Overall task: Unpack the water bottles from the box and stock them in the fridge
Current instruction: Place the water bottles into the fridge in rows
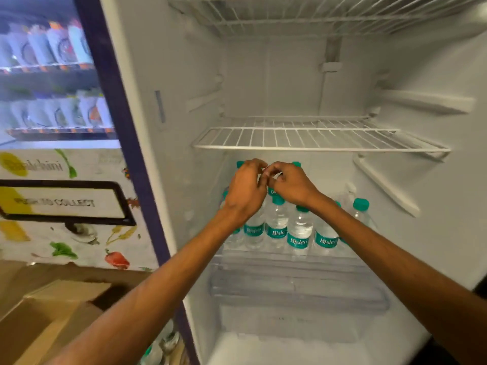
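Fingers curled, the left hand (245,192) and right hand (291,185) nearly touch at centre frame; whether they grip a bottle is hidden. Bisleri water bottles (299,230) stand on the fridge (181,154)'s glass shelf (290,263), below the hands. A cardboard box (52,312) sits lower left.

Vending machine (52,101), lit shelves (47,67) — brown floor (79,271)

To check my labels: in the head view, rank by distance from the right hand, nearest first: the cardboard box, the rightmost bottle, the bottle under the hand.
From the right hand:
1. Bottle under the hand, directly beneath.
2. Rightmost bottle, off to the right.
3. Cardboard box, far lower left.
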`<state>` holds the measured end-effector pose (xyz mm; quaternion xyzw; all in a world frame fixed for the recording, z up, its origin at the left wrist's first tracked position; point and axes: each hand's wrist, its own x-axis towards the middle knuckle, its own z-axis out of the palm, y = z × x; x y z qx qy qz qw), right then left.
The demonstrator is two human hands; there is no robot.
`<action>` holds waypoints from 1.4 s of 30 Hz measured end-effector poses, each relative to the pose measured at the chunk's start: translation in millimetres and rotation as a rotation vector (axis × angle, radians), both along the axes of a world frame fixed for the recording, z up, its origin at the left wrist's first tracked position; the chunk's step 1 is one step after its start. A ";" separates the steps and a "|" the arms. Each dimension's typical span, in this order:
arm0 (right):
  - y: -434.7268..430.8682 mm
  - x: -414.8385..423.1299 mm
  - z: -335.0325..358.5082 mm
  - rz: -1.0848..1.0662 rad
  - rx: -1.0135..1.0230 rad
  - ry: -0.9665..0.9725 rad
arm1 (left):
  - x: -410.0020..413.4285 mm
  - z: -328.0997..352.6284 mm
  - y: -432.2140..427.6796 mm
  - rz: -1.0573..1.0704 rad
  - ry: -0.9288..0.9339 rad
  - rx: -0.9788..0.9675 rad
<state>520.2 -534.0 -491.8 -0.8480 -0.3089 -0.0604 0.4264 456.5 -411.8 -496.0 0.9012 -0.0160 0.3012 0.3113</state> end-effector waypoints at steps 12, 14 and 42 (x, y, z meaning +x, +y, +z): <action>46.0 -170.7 -43.3 0.122 0.116 -0.238 | -198.3 -48.8 44.6 -0.028 -0.201 -0.191; 59.3 -196.8 -59.9 0.214 0.121 -0.201 | -231.2 -66.1 58.1 0.009 -0.172 -0.202; 338.7 -336.1 -348.8 0.658 -0.807 0.281 | -394.3 -345.6 317.9 0.612 0.827 -0.040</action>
